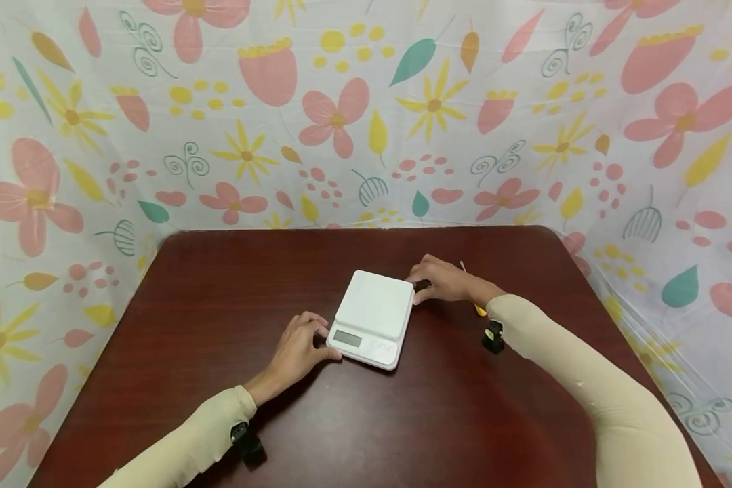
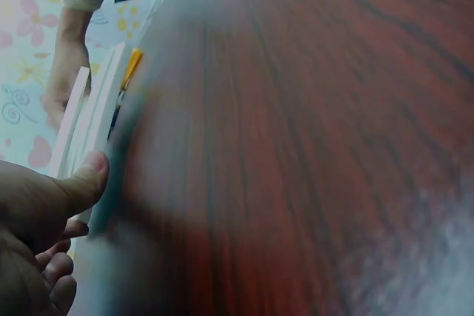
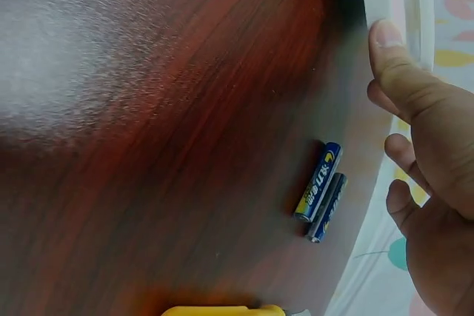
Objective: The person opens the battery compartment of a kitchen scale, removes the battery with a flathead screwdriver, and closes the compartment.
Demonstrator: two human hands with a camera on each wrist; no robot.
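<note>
A white kitchen scale (image 1: 375,305) with a small grey display lies at the middle of the table, turned slightly. My left hand (image 1: 301,346) grips its near left corner; the left wrist view shows the thumb (image 2: 92,175) along one face and fingertips curled at the edge. At the scale's far right side, my right hand (image 1: 442,279) holds the edge, thumb (image 3: 389,42) against the side wall in the right wrist view. The tips of its other fingers are partly hidden. Near that hand, two blue batteries (image 3: 318,183) lie side by side.
A yellow-handled screwdriver (image 1: 480,310) lies partly hidden under the right forearm; its handle (image 3: 222,310) shows at the right wrist view's lower edge. The dark wooden table (image 1: 232,291) meets a flower-patterned curtain (image 1: 335,169) at the back and sides.
</note>
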